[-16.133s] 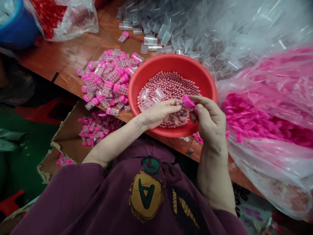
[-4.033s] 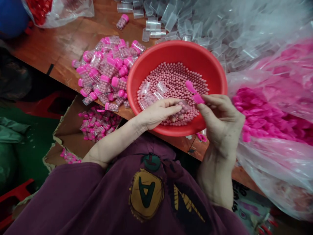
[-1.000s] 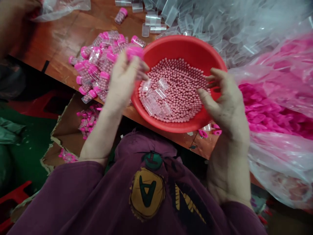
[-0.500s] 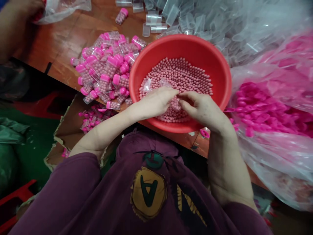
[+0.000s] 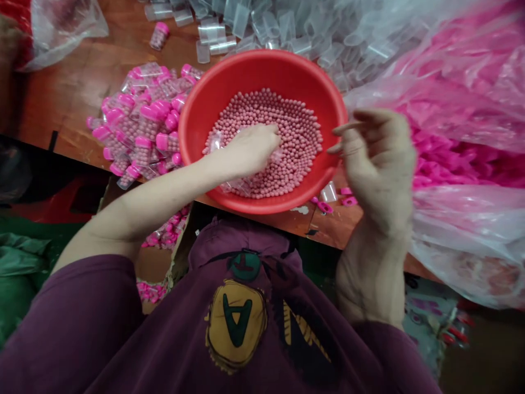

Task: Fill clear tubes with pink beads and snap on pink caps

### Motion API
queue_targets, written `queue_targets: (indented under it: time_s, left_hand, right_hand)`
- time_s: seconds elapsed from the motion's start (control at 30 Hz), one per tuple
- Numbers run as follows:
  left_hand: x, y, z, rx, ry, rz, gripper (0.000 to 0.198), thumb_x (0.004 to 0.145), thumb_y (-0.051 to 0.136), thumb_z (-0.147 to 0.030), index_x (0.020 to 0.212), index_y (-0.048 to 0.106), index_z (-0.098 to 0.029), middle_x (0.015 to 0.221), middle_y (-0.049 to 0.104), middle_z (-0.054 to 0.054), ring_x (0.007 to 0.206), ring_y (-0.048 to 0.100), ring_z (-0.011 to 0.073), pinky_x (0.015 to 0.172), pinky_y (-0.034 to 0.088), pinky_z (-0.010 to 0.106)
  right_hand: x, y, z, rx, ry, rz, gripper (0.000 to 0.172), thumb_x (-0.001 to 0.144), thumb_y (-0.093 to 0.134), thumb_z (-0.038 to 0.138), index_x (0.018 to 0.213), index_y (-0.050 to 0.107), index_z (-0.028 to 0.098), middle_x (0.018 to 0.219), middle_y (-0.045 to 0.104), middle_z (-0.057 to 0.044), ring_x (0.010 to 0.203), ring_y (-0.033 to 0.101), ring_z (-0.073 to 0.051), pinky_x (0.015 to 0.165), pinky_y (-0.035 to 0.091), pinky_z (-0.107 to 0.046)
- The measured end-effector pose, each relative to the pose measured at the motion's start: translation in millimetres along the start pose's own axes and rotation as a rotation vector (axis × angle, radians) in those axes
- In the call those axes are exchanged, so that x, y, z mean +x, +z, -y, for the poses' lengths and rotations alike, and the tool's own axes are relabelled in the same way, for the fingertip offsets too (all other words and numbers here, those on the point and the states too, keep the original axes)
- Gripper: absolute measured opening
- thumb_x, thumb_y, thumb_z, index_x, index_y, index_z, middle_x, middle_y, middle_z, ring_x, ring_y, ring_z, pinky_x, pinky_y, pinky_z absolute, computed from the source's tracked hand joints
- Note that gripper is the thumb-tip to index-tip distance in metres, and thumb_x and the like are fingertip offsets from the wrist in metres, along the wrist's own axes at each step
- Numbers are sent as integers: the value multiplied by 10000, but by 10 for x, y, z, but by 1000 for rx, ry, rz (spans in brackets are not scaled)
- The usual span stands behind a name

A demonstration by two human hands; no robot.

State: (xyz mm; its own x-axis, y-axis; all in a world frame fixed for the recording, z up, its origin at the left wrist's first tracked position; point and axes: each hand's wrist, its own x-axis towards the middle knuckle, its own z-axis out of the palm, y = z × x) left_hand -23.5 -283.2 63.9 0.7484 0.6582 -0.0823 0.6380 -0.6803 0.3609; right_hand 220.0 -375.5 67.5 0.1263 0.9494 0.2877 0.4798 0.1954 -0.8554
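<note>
My left hand is down in a red plastic bowl, its fingers curled at the surface of the pink beads. A bit of clear plastic glints beside those fingers, but what they grip is mostly hidden. Another clear piece lies in the beads at the left. Over the bowl's right rim is my right hand, slightly blurred, its fingers apart and nothing visible in them. Left of the bowl is a heap of small clear bottles filled with pink beads and capped in bright pink.
Loose clear tubes cover the table's far side. At the right, plastic bags hold bright pink caps. A cardboard box with more pink-capped bottles is below the table edge. Another person's hand shows at far left.
My right hand has left the beads and moved right, past the bowl's rim, its fingers spreading. My left hand stays in the bowl. The whole view has shifted right.
</note>
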Motion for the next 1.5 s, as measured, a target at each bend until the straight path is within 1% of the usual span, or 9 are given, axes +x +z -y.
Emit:
queue_targets:
  time_s: [0.1,0.23,0.43,0.6,0.77,0.97,1.13,1.3,1.5]
  left_hand:
    - [154,104,-62,270,3,177,373,992,495,-20,1149,829,-80,1187,789,196,1276,704,343,1074,528,432]
    - [389,319,-258,174,-32,272,310,886,586,17,1050,807,-126,1011,766,119,1113,726,298,962,523,380]
    - [550,410,-343,-399,-166,221,246,690,747,23,781,660,-188,758,614,2,797,594,196,786,461,371]
    - [331,227,-228,-967,-124,41,358,654,908,-112,979,764,-149,837,675,-31,806,608,144,829,515,343]
    - [35,127,-163,-1347,-176,-19,504,691,984,-192,1161,807,-147,1138,824,65,1067,765,187,1018,611,378]
    - [-170,27,-171,-1519,-300,40,529,869,938,-183,1371,775,-190,1271,858,130,1173,836,236,1068,677,423]
    - [-90,40,-148,-1266,-241,-4,497,1001,825,-193,1469,657,-196,1059,825,72,969,847,210,990,696,454]
    - [193,215,-53,-835,-202,-77,239,852,865,-104,994,680,-155,982,776,49,927,759,181,937,642,384]
    - [229,316,-60,-236,-150,155,178,821,845,-159,782,672,-176,856,714,40,892,691,215,906,576,364]
  right_hand:
    - [-198,-470,-103,-158,33,-141,300,1100,702,451,1315,745,246,1216,846,-132,951,809,-249,884,662,-497]
    - [-566,-778,-414,-437,198,-64,253,1085,622,363,1236,795,257,1136,863,-140,965,805,-297,925,647,-539]
    - [-864,-407,-663,-618,319,260,310,1046,634,338,1266,789,183,1221,806,-193,1113,781,-361,1020,638,-532]
    - [-801,-192,-602,-818,415,389,466,1077,615,362,1494,676,162,1407,721,-246,1270,733,-419,1026,620,-536]
    - [-730,-255,-720,-799,336,379,535,1091,525,442,1517,658,146,1374,734,-269,1172,745,-447,927,621,-578]
    - [-722,-264,-852,-676,249,252,484,999,640,456,1431,706,248,1208,773,-212,1121,732,-442,864,610,-568]
    - [-748,-192,-819,-622,243,230,564,998,621,440,1515,689,227,1195,723,-203,1054,723,-414,901,608,-582]
    - [-795,-207,-804,-479,248,136,431,938,704,413,1336,740,254,1161,740,-173,1005,710,-359,974,595,-585]
    - [-1023,-501,-800,-166,453,-22,448,833,826,466,1206,653,288,1126,809,-74,870,743,-258,805,617,-447]
